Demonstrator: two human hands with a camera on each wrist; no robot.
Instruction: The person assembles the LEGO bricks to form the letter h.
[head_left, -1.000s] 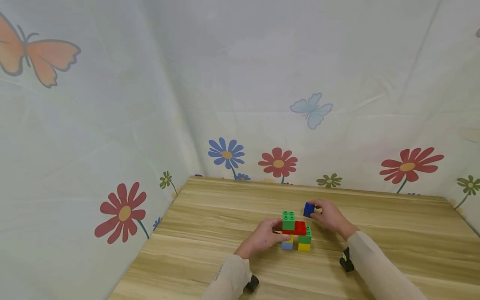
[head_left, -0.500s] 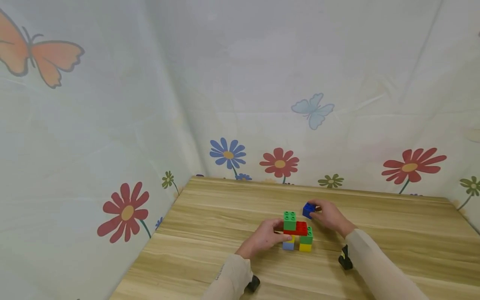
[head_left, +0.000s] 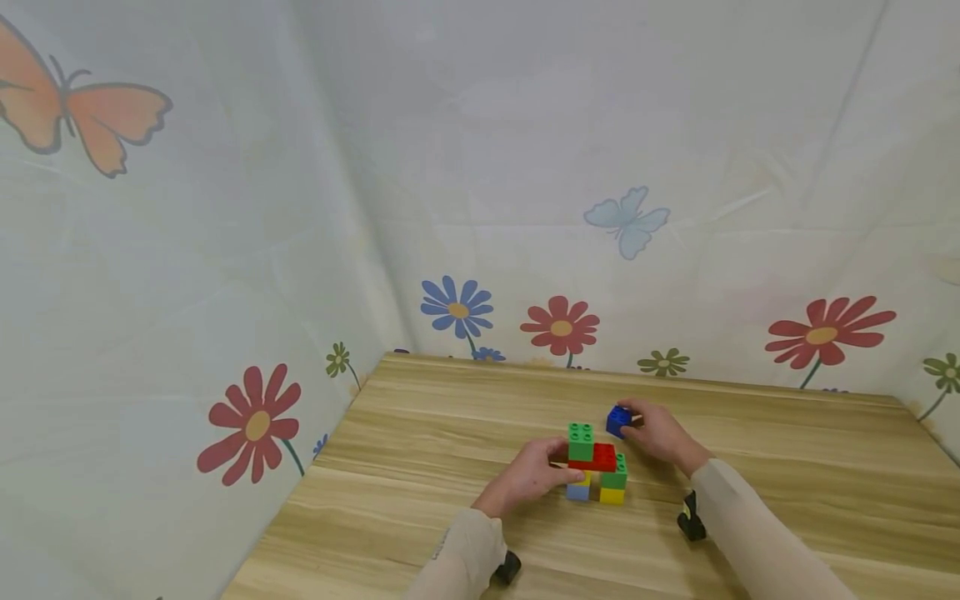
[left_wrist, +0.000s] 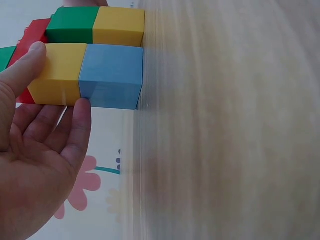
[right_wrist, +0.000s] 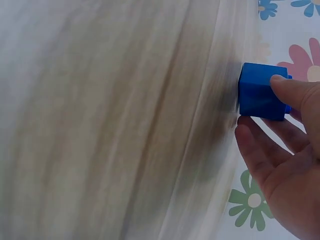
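Observation:
My left hand (head_left: 528,471) grips a small arch of toy building bricks by its left pillar. Its thumb lies on the pillar's yellow brick (left_wrist: 62,67), above a light blue brick (left_wrist: 111,75), with the fingers on the far side. The right pillar is a green brick (head_left: 614,478) over a yellow brick (head_left: 612,497). Across both pillars lies a red brick (head_left: 604,457), and a green brick (head_left: 581,443) tops its left end. Behind the arch, my right hand (head_left: 660,432) pinches a dark blue brick (right_wrist: 262,92) between thumb and fingers, its studs facing the palm in the right wrist view.
A wood-grain table (head_left: 420,425) carries the bricks. Pale cloth (head_left: 495,167) printed with flowers and butterflies hangs behind and along the left side. Black wrist devices (head_left: 691,518) sit under both sleeves.
The dark blue brick has turned slightly in my right hand, which otherwise keeps its place. My left hand keeps its grip on the arch. The head view has shifted a little.

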